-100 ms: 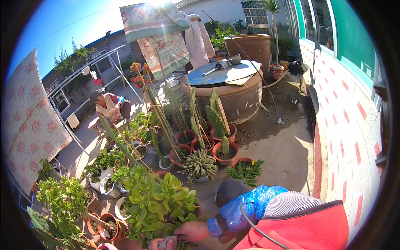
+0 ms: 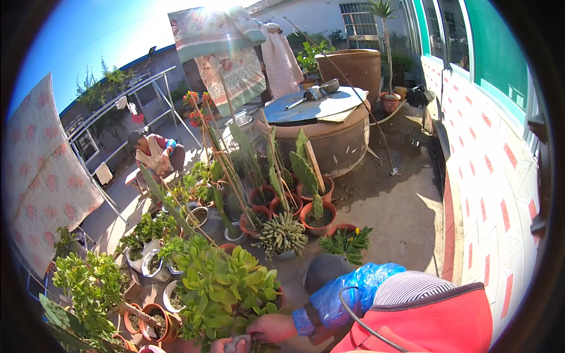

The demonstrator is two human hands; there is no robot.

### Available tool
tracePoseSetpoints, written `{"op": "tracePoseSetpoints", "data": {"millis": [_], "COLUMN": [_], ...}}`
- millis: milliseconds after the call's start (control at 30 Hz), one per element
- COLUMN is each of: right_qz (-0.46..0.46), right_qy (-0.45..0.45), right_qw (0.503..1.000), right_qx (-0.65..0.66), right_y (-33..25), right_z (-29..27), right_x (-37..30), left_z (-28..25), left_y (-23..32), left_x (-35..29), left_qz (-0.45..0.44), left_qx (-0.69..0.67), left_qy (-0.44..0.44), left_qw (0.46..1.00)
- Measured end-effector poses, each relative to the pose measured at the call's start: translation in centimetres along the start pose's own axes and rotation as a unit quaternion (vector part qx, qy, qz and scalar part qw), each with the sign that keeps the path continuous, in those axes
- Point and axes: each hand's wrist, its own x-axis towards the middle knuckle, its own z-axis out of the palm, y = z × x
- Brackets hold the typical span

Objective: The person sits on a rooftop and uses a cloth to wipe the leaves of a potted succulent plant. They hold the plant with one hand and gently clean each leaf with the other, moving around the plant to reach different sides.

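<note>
Low in the view my right hand (image 2: pixel 273 327) reaches in under the broad green leaves of a potted succulent (image 2: pixel 226 282). A blue plastic sleeve cover (image 2: pixel 347 294) wraps that forearm. My left hand (image 2: pixel 220 346) shows only in part at the bottom edge, its fingers closed around a small crumpled grey cloth (image 2: pixel 237 339). The fingertips of my right hand meet the same cloth from the other side. Leaves partly hide the pot behind both hands.
Potted cacti (image 2: pixel 306 170) and a trailing succulent (image 2: pixel 282 235) stand ahead. Smaller pots (image 2: pixel 156 320) crowd the left. A large lidded vat (image 2: pixel 323 144) stands farther back. A tiled wall (image 2: pixel 488 176) runs along the right. Another person (image 2: pixel 159 156) sits at far left near hanging sheets.
</note>
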Motion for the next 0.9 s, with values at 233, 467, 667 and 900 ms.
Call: {"op": "tracePoseSetpoints", "data": {"millis": [233,467,667,900], "right_qz": [-0.002,-0.002,0.004,0.015], "right_qy": [0.006,-0.013,-0.01,-0.012], "right_qw": [1.0,1.0,1.0,1.0], "right_qx": [0.0,-0.005,-0.007,-0.012], "right_y": [0.0,-0.4,-0.6,-0.5], "right_z": [0.2,0.1,0.1,0.3], "right_x": [0.1,-0.2,-0.1,-0.1], "left_z": [0.7,1.0,0.5,0.1], "left_y": [-0.8,-3.7,-4.6,5.3], "left_x": [0.2,0.2,0.9,-2.0], "left_qz": [0.042,0.038,-0.023,0.031], "left_qx": [-0.048,-0.046,-0.145,0.057], "left_qy": [0.042,0.03,0.001,0.077], "left_qw": [0.997,0.998,0.989,0.995]}}
